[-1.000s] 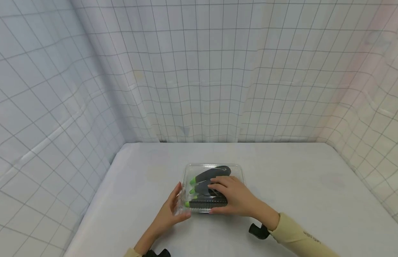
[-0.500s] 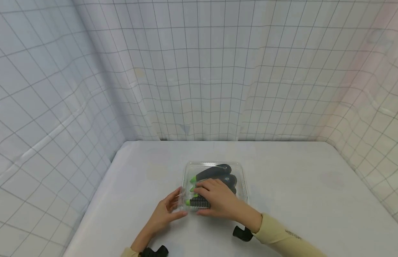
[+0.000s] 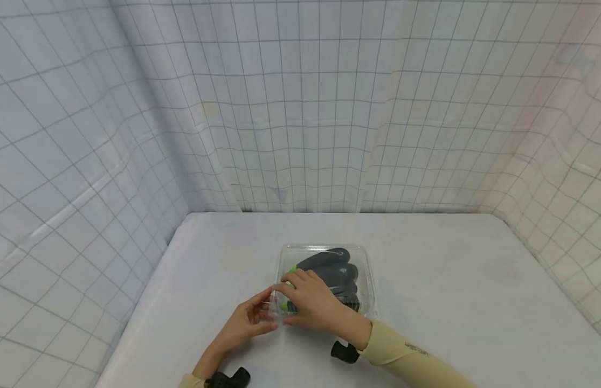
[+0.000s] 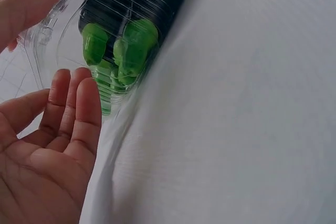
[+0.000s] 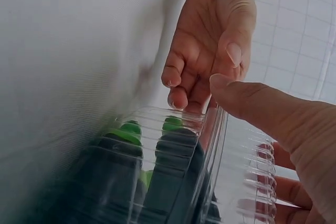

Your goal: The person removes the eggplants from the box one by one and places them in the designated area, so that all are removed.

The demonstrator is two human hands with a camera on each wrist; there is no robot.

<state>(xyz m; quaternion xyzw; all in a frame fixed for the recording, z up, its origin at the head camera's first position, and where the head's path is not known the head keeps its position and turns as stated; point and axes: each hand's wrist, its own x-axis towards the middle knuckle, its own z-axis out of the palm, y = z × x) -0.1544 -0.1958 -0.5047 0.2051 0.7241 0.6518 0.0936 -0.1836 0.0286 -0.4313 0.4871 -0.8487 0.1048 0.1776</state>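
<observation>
A clear plastic clamshell box (image 3: 364, 257) lies on the white table, holding several dark eggplants (image 3: 331, 275) with green caps (image 4: 137, 51). My right hand (image 3: 316, 306) spreads over the lid near its front left corner. Its thumb (image 5: 252, 99) touches the box's rim, while the other fingers show partly through the ribbed plastic in the right wrist view. At the left side, my left hand (image 3: 247, 324) is turned palm up with loosely bent fingers (image 4: 86, 106). Those fingertips are close against the box's edge; whether they bear on it is hard to tell.
The white table (image 3: 450, 280) has its far edge against a white grid-patterned curtain (image 3: 310, 108). Similar curtains hang at the left and right. A black wrist mount (image 3: 345, 352) sits below the right wrist, and another wrist mount (image 3: 232, 377) below the left.
My right hand has slid leftward across the lid to its left corner, uncovering the eggplants' right ends. My left hand has shifted slightly left and down. The box has barely moved.
</observation>
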